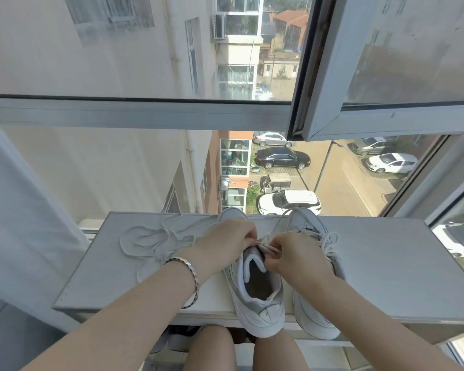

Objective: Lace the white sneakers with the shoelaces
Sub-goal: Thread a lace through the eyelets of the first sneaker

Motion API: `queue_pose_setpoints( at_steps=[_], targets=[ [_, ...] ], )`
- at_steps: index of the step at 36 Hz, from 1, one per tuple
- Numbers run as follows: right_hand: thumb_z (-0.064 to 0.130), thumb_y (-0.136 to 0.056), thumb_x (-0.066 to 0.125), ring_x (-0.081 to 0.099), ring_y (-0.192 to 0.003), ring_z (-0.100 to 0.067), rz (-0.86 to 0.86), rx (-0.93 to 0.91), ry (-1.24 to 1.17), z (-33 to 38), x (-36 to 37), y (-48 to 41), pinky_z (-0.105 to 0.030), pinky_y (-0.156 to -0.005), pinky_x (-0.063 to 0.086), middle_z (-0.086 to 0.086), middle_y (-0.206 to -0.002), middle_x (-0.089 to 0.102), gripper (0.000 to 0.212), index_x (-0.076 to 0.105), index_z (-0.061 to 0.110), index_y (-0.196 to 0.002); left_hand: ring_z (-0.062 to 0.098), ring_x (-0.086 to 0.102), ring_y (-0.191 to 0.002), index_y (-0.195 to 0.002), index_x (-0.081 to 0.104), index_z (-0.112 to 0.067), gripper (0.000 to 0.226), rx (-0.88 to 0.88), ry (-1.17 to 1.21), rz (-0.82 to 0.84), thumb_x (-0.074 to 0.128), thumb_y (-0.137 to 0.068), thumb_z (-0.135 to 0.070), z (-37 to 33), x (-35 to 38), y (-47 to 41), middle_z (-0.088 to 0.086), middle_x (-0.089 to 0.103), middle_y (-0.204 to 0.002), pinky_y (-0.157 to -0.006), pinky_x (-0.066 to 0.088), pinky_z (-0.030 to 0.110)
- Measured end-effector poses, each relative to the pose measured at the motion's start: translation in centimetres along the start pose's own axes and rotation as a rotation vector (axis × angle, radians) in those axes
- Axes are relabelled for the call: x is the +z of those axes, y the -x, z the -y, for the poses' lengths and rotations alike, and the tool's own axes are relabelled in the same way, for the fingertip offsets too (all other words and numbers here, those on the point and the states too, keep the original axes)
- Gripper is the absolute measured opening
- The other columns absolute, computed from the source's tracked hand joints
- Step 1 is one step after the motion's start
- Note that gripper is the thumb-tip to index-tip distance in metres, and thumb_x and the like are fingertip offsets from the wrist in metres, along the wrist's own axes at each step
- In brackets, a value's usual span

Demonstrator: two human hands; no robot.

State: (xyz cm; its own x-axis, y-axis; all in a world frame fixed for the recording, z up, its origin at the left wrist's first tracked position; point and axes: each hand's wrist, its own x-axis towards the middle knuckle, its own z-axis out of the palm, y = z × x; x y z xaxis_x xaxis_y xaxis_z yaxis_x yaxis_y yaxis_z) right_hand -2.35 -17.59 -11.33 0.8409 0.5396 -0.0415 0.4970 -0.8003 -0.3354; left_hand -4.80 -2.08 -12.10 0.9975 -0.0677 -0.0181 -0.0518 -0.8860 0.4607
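Two white sneakers stand side by side on a white shelf top [386, 263] before the window, heels toward me. Over the left sneaker [255, 298], my left hand [225, 236] and my right hand [292, 253] both pinch a white shoelace [264, 243] at the tongue. The lace runs on toward the toe. The right sneaker [314, 314] has its lace threaded, with loose ends lying over its top. A second loose white shoelace [156, 238] lies coiled on the shelf top to the left of my hands.
The sneakers' heels overhang the shelf's near edge, above my knees [214, 346]. Behind the shelf is the window glass with a swung-open window sash [332, 103] at upper right. A white curtain [16, 223] hangs at the left.
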Motion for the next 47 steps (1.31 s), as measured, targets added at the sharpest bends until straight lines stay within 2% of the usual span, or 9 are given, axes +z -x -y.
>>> queue_pose_setpoints(
  at_steps=[5,9,14,20,26,30,34,40,47],
  targets=[
    [0.019,-0.085,0.052,0.036,-0.054,-0.016,0.034,0.0,0.027,0.2,-0.3,-0.3,-0.024,-0.047,0.024,0.0,-0.056,0.038,0.029,0.04,0.014,-0.06,0.024,0.048,-0.1,-0.108,0.05,-0.008,0.017,-0.041,-0.299,-0.1,0.039,-0.095,-0.006,-0.3,0.8,-0.2,0.01,0.048,-0.11,-0.082,0.042,0.033],
    [0.018,-0.086,0.052,0.04,-0.061,-0.02,0.02,0.016,-0.001,0.3,-0.1,-0.3,-0.024,-0.048,0.025,-0.001,-0.058,0.038,0.03,0.038,0.013,-0.06,0.021,0.046,-0.089,-0.102,0.044,-0.01,0.016,-0.212,-0.115,-0.125,0.039,-0.092,0.001,-0.4,0.9,0.0,0.01,0.041,-0.111,-0.075,0.039,0.028],
    [0.016,-0.084,0.053,0.044,-0.061,-0.022,-0.014,0.032,-0.044,0.4,0.3,-0.2,-0.027,-0.05,0.029,-0.008,-0.065,0.051,0.018,0.053,0.007,-0.069,0.01,0.041,-0.062,-0.071,0.04,-0.013,0.027,-0.472,0.25,-0.163,0.039,-0.095,-0.002,0.6,0.7,-1.0,0.003,0.044,-0.075,-0.054,0.036,0.017],
    [0.014,-0.083,0.053,0.032,-0.052,-0.016,0.015,0.041,-0.026,0.7,0.5,-0.1,-0.027,-0.048,0.024,-0.003,-0.057,0.038,0.029,0.037,0.013,-0.059,0.025,0.052,-0.094,-0.114,0.042,-0.007,0.033,-0.26,0.013,-0.17,0.039,-0.086,0.01,-0.3,0.7,0.0,0.014,0.036,-0.128,-0.076,0.042,0.031],
    [0.016,-0.086,0.052,0.039,-0.059,-0.018,0.021,0.029,-0.041,0.2,0.5,0.2,-0.026,-0.051,0.028,-0.002,-0.061,0.042,0.02,0.046,0.011,-0.068,0.011,0.038,-0.126,-0.118,0.057,-0.027,0.032,-0.158,0.018,-0.106,0.037,-0.098,-0.014,1.5,-1.1,0.1,-0.011,0.053,-0.128,-0.11,0.017,0.04],
    [0.019,-0.089,0.049,0.036,-0.057,-0.017,0.031,-0.012,0.017,0.7,0.4,0.3,-0.022,-0.048,0.023,0.001,-0.059,0.037,0.034,0.032,0.017,-0.06,0.013,0.056,-0.105,-0.106,0.066,-0.019,0.018,0.005,0.15,0.049,0.056,-0.093,-0.026,-0.1,-1.1,0.4,-0.004,0.063,-0.11,-0.093,0.043,0.03],
    [0.019,-0.089,0.05,0.032,-0.054,-0.013,0.043,-0.012,-0.006,0.4,0.3,0.3,-0.023,-0.049,0.024,0.001,-0.059,0.037,0.031,0.036,0.016,-0.062,0.014,0.056,-0.095,-0.101,0.069,-0.011,0.018,0.06,0.087,0.033,0.059,-0.091,-0.021,-0.4,-0.8,-0.3,0.002,0.063,-0.102,-0.076,0.04,0.012],
    [0.018,-0.091,0.043,0.037,-0.061,-0.019,0.044,0.008,0.063,0.5,0.3,0.4,-0.021,-0.048,0.022,0.001,-0.059,0.034,0.035,0.029,0.017,-0.06,0.019,0.052,-0.095,-0.091,0.067,-0.008,0.019,0.044,0.09,-0.019,0.049,-0.095,-0.014,-0.5,0.1,-1.0,0.005,0.059,-0.097,-0.088,0.042,0.037],
    [0.017,-0.092,0.043,0.042,-0.068,-0.022,0.011,0.049,0.079,0.3,0.2,0.2,-0.02,-0.047,0.02,0.001,-0.059,0.033,0.036,0.028,0.018,-0.059,0.019,0.054,-0.095,-0.094,0.064,-0.009,0.022,-0.103,0.101,-0.178,0.043,-0.097,-0.014,-1.7,2.0,-1.1,0.002,0.056,-0.097,-0.079,0.04,0.026]
  ],
)
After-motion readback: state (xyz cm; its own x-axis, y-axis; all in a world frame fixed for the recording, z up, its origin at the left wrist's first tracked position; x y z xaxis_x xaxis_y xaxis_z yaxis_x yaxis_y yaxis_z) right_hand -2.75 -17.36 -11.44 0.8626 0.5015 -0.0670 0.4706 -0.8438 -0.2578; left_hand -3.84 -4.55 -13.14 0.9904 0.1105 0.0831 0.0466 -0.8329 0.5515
